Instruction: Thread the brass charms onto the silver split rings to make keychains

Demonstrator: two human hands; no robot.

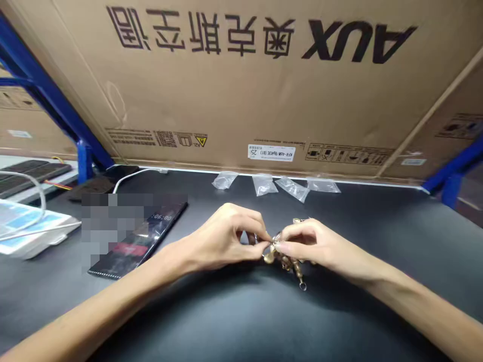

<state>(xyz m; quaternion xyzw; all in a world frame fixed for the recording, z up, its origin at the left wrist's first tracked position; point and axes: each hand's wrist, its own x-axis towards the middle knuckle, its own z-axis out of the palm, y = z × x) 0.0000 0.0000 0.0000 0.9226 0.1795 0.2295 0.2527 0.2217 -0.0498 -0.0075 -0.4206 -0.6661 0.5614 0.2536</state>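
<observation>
Brass-coloured charm cluster (288,262) pinched from both sides
It sits under the right hand's (322,244) pinching fingers, long axis slanting toward the person; the left hand (226,235), equally near, pinches its left edge. Plastic bags (264,186) lie beyond.

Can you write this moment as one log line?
left hand: pinching golden pieces | right hand: pinching them too | behind: four clear bags on dark table

black tabletop (234,322), large upside-down AUX carton (226,95) behind, blue frame (56,103) either side
</observation>
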